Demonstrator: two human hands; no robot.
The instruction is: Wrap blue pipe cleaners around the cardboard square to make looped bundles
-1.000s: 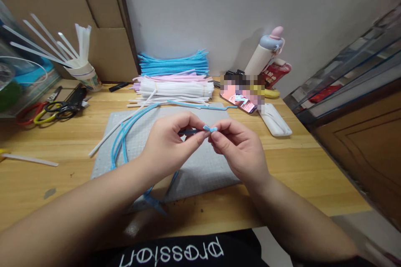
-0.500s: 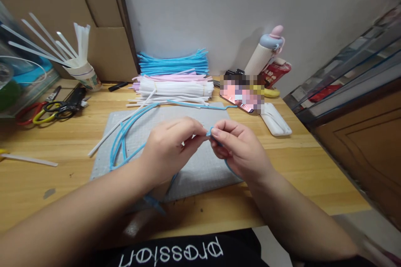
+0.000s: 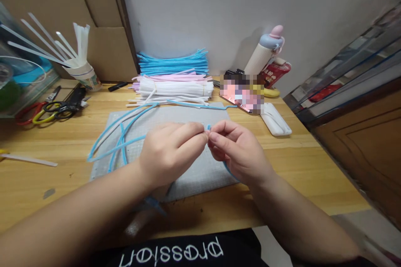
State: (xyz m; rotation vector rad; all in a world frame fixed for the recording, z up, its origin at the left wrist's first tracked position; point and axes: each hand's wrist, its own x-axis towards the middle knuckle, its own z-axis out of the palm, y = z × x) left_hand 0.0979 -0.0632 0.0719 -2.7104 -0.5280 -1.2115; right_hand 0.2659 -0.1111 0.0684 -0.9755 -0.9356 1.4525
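Observation:
Over the middle of a grey cutting mat [image 3: 200, 175], my two hands meet fingertip to fingertip. My left hand [image 3: 175, 150] is closed in a pinch on a blue pipe cleaner [image 3: 209, 127], whose tip pokes up between the hands. My right hand [image 3: 239, 148] pinches the same blue pipe cleaner between thumb and forefinger, and a blue length curves down below that palm. Long blue pipe cleaner loops [image 3: 106, 133] spread over the left of the mat, partly hidden behind my left hand and forearm.
Bundles of blue pipe cleaners [image 3: 173, 62] and white pipe cleaners [image 3: 175, 88] lie by the wall. Left are scissors [image 3: 52, 110] and a cup of white sticks [image 3: 83, 75]. Right are a phone [image 3: 238, 96], a white case [image 3: 275, 119] and a bottle [image 3: 260, 56].
My left hand has rolled over, its fingers closing further at the pinch. The blue loop on the left has swung outward to the left. My right hand has barely moved.

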